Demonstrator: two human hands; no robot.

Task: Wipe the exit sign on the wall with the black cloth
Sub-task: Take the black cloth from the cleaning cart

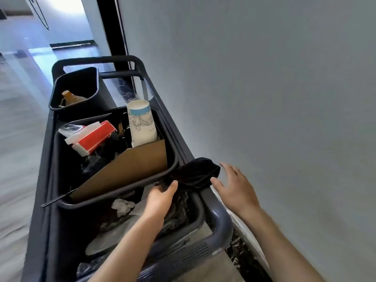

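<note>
Access explains the placement: the black cloth (195, 173) lies draped over the right edge of the cart (221, 224), within easy reach, where the left hand (160, 200) appears to pinch its hanging end while the right hand (234, 186), spread wide and empty, hovers just beside it.

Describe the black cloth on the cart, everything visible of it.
The black cloth is soft, dark fabric, bunched in loose folds and draped over the cart's side rail beside a corner of the middle bin. The thumb of the left hand meets its lower left edge; a pinch cannot be told. The right hand, fingers spread, sits just off its right end.
</note>
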